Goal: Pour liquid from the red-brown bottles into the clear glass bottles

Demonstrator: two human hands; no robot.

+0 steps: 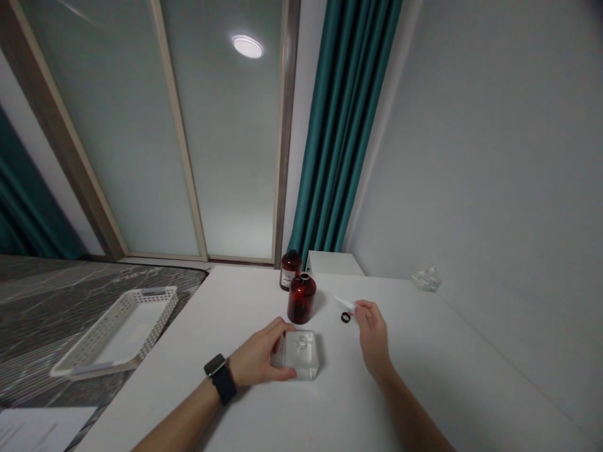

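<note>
A clear square glass bottle (302, 359) with a round opening on top stands on the white table. My left hand (264, 355) grips it from the left, thumb at the near side and fingers at the far side. To the right, my right hand (372, 329) is closed in a pinch on a thin white stick-like piece (345, 302), whose exact kind I cannot make out. A small black ring (345, 317) lies just left of the right fingertips. Behind the glass bottle stands an open-necked brown bottle (301, 300). A second brown bottle (290, 271), labelled and with a dark cap, is farther back.
Crumpled clear plastic (426, 279) lies at the table's (339, 414) right back edge by the wall. A white box-like surface (335, 262) adjoins the far edge. Lower, on the left, sits a white perforated basket (162, 314). Teal curtains (348, 125) hang behind.
</note>
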